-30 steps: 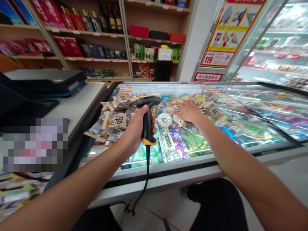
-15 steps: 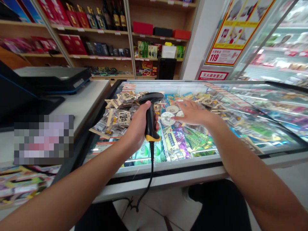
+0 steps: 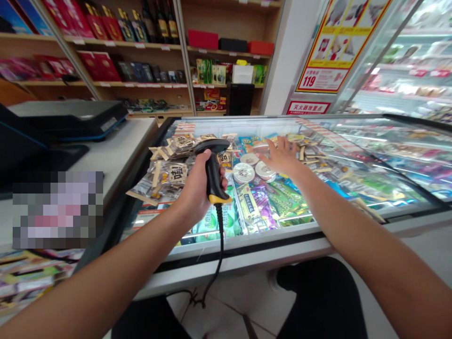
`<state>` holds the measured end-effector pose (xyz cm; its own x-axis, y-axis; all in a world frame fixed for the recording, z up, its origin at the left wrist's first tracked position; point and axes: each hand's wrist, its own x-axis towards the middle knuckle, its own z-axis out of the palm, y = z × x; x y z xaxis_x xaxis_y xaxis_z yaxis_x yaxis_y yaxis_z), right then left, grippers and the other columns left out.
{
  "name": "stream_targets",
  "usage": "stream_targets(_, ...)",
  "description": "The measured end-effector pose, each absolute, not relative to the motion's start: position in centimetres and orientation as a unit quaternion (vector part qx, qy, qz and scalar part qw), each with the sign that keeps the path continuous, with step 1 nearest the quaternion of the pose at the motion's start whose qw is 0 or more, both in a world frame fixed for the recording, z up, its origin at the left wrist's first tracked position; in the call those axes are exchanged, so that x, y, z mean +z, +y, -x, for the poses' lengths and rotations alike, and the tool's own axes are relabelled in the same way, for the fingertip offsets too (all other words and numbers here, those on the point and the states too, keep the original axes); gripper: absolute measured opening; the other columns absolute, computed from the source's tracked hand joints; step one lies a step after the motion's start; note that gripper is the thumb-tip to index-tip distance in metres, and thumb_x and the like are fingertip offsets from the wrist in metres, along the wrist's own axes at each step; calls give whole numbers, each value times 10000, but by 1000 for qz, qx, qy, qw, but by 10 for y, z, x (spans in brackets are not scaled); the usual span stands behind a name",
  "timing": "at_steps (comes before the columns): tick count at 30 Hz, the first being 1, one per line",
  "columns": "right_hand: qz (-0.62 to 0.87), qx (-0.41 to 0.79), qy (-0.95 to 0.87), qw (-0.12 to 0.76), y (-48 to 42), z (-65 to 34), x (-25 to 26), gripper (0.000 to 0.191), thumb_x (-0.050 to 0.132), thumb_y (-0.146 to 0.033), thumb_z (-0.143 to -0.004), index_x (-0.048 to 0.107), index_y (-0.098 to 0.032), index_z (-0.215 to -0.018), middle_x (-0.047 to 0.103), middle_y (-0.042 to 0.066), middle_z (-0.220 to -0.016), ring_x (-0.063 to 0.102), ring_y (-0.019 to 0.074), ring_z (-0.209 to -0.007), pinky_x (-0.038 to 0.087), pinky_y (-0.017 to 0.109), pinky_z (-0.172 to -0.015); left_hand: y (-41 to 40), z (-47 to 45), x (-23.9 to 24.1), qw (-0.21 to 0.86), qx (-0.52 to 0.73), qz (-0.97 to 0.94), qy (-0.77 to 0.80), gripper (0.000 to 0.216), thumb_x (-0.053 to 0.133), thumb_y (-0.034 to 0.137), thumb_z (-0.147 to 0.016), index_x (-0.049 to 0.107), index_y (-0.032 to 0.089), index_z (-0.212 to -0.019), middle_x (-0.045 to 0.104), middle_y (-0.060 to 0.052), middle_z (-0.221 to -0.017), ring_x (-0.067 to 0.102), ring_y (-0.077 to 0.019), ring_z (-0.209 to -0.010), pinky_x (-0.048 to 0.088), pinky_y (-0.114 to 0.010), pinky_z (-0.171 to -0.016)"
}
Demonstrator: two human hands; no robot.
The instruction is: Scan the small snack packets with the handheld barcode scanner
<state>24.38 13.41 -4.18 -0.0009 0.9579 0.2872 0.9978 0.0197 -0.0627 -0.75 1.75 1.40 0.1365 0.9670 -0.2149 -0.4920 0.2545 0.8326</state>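
Observation:
My left hand [image 3: 195,188] is wrapped round the grip of a black barcode scanner [image 3: 213,167] with a yellow collar, held upright over the glass lid of a chest freezer [image 3: 353,165]. Its cable [image 3: 218,254] hangs down past the freezer's front edge. My right hand [image 3: 280,157] reaches further back over the lid with fingers stretched out, resting on or just above a heap of small snack packets [image 3: 307,150]. A second heap of packets [image 3: 169,169] lies left of the scanner. Two round white tubs [image 3: 252,170] show between my hands.
A white counter [image 3: 116,150] with a black till device [image 3: 70,117] stands on the left. Wooden shelves [image 3: 148,52] of boxes and bottles fill the back wall. A glass-fronted chiller [image 3: 406,70] rises on the right. A poster [image 3: 335,42] hangs beside it.
My right hand has moved further back and right across the packets on the lid. The scanner in my left hand has stayed about where it was.

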Motion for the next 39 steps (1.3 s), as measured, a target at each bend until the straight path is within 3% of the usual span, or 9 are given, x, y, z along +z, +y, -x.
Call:
stream_targets(3, 667, -104, -720, 162, 131, -239, -34, 721, 379, -616, -965, 469, -123, -1483, 384, 242, -1553, 254, 428, -1477, 157, 661, -1151, 19, 8, 16, 690, 535, -296, 387, 312, 510, 485, -907, 505, 195, -794, 532, 27, -626, 501, -88, -423, 401, -208, -406)
stream_targets(7, 527, -43, -819, 223, 120, -203, -31, 554, 367, -491, -1014, 529, -177, -1440, 571, 159, -1414, 476, 324, -1344, 331, 502, -1138, 21, 11, 18, 671, 557, -306, 381, 291, 523, 485, -899, 492, 210, -809, 540, 37, -614, 498, -92, -412, 394, -214, -397)
stream_targets(9, 478, 3, -845, 239, 113, -181, -35, 564, 375, -511, -1018, 484, -211, -1482, 557, 140, -1438, 475, 315, -1350, 356, 494, -1127, 22, 11, 19, 662, 564, -312, 383, 291, 536, 492, -889, 487, 215, -815, 542, 40, -610, 498, -93, -409, 388, -215, -391)
stream_targets(12, 500, 24, -834, 230, 105, -156, -46, 692, 476, -617, -955, 391, -277, -1552, 476, 148, -1499, 384, 389, -1409, 372, 578, -1088, 22, 11, 18, 658, 567, -311, 385, 298, 546, 499, -879, 494, 213, -816, 543, 39, -602, 504, -94, -406, 390, -217, -392)
stream_targets(16, 505, -16, -841, 193, 103, -150, -48, 648, 586, -610, -904, 517, -314, -1477, 422, 147, -1527, 341, 430, -1421, 369, 597, -1076, 23, 10, 17, 661, 566, -308, 385, 302, 552, 502, -871, 496, 212, -808, 537, 38, -595, 504, -98, -395, 386, -221, -382)
stream_targets(18, 467, -26, -865, 183, 104, -155, -41, 521, 564, -541, -945, 608, -267, -1386, 542, 142, -1432, 462, 370, -1347, 393, 527, -1074, 23, 10, 17, 660, 565, -310, 386, 298, 536, 498, -881, 490, 214, -805, 535, 38, -592, 505, -99, -400, 384, -219, -379)
stream_targets(22, 453, -28, -872, 184, 104, -171, -21, 407, 453, -497, -1012, 703, -244, -1210, 741, 96, -1105, 675, 292, -1034, 486, 421, -907, 23, 12, 19, 655, 558, -322, 395, 305, 533, 502, -881, 496, 211, -797, 535, 32, -592, 501, -101, -403, 385, -220, -374)
stream_targets(29, 506, 3, -783, 362, 110, -213, 1, 384, 430, -421, -1006, 739, -199, -1066, 732, 52, -765, 691, 213, -657, 480, 325, -712, 24, 11, 16, 612, 513, -439, 412, 313, 576, 511, -850, 495, 217, -781, 579, 1, -611, 519, -121, -384, 394, -235, -349)
stream_targets(39, 520, 67, -787, 326, 124, -237, -1, 332, 536, -412, -930, 772, -184, -883, 709, 37, -695, 663, 195, -593, 438, 300, -597, 12, 10, 11, 574, 327, -618, 426, 305, 572, 484, -881, 535, 201, -775, 600, -4, -636, 569, -131, -381, 429, -230, -340)
